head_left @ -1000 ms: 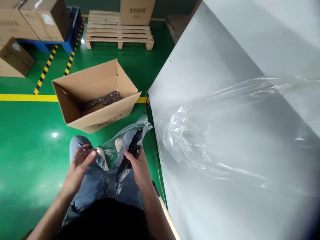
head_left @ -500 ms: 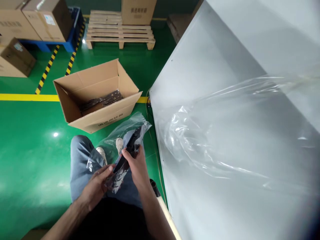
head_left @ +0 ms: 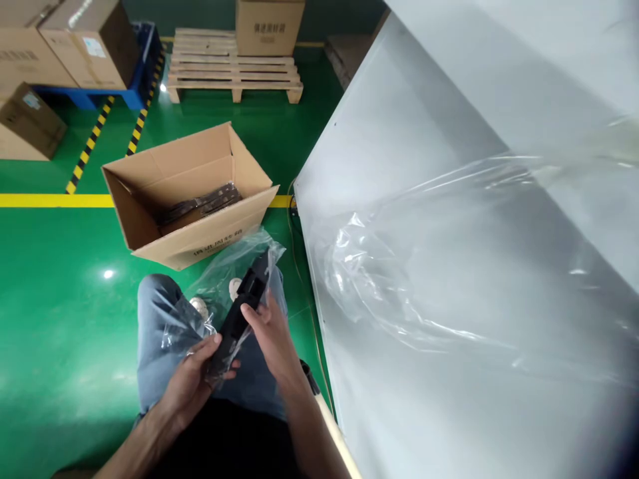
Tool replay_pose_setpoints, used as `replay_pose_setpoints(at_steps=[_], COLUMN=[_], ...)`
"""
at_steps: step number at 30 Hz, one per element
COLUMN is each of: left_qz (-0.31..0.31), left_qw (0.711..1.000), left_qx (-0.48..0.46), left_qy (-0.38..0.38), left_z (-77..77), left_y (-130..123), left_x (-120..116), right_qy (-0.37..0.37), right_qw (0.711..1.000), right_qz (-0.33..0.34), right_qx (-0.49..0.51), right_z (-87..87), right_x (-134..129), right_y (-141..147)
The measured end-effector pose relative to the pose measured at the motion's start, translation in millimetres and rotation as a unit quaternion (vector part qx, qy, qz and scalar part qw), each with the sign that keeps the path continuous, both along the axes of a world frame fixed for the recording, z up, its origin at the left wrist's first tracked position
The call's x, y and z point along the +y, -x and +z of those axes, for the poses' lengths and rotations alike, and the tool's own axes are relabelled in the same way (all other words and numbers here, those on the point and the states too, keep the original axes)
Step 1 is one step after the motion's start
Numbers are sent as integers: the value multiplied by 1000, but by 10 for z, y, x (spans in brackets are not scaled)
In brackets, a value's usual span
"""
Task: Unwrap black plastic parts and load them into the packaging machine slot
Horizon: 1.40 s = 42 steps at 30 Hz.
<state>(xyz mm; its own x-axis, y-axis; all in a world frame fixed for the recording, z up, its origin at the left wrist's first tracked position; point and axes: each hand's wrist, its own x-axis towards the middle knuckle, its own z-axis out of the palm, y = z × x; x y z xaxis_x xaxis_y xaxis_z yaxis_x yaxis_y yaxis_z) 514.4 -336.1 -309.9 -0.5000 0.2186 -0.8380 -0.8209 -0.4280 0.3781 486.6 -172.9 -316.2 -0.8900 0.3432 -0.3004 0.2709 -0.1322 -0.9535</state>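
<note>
A long black plastic part point(head_left: 233, 323) lies tilted inside a clear plastic bag point(head_left: 212, 283) above my lap. My left hand point(head_left: 192, 372) is closed round its lower end, thumb on top and fingers beneath. Further up, my right hand point(head_left: 264, 329) grips the right edge of the part through the film, with the thumb across its face. Loose film spreads to the left over my knee. Beyond my knees stands an open cardboard box point(head_left: 192, 239), with several dark bagged parts point(head_left: 219, 198) at its bottom.
At my right is a light grey surface point(head_left: 449, 279) with a large clear plastic sheet point(head_left: 359, 266) on it. A wooden pallet point(head_left: 234, 70) carries a carton point(head_left: 269, 30) at the back. More cartons point(head_left: 84, 50) sit on a blue pallet point(head_left: 137, 86) at the back left.
The black part has turned so its broad face shows, and it has come slightly lower and left. Both hands still hold it. The whole view has shifted a little.
</note>
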Motion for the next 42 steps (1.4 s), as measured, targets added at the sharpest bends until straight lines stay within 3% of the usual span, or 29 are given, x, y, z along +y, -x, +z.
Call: replay_pose_setpoints(at_steps=[3, 7, 12, 14, 17, 21, 23, 26, 29, 31, 33, 36, 42], left_qz=[9, 16, 41, 22, -16, -54, -72, -94, -96, -70, -39, 0, 61], left_qw=[1000, 999, 999, 999, 998, 993, 990, 986, 985, 990, 995, 1000, 996], left_qx=[17, 27, 28, 34, 59, 94, 108, 128, 123, 105, 74, 12, -51], left_qy=[7, 9, -10, -1, 23, 51, 56, 60, 65, 69, 59, 26, 43], left_z=[-21, -7, 21, 18, 8, 27, 50, 77, 74, 59, 46, 45, 55], left_y=[31, 105, 156, 150, 135, 120, 99, 35, -37, -63, -64, -34, 10], left_x=[-41, -101, -142, -160, -197, -220, -204, -161, -136, -141, -159, -192, -242], right_qy=[105, 113, 240, 253, 177, -21, -143, -307, -353, -275, -118, 72, 180], right_qw=[993, 990, 965, 962, 980, 998, 987, 945, 928, 952, 978, 977, 968], right_qz=[16, -20, -21, -20, -9, -42, -78, -109, -117, -134, -171, -199, -170], right_qx=[-45, -86, -100, -103, -94, -40, 5, 39, 28, 21, 7, -22, -34], right_z=[-30, -28, -22, -39, -50, 21, 75, 133, 141, 122, 90, 32, -58], right_x=[36, 80, 111, 131, 177, 242, 278, 353, 436, 478, 501, 509, 452], right_y=[-55, -108, -159, -193, -210, -72, 63, 282, 443, 500, 526, 536, 486])
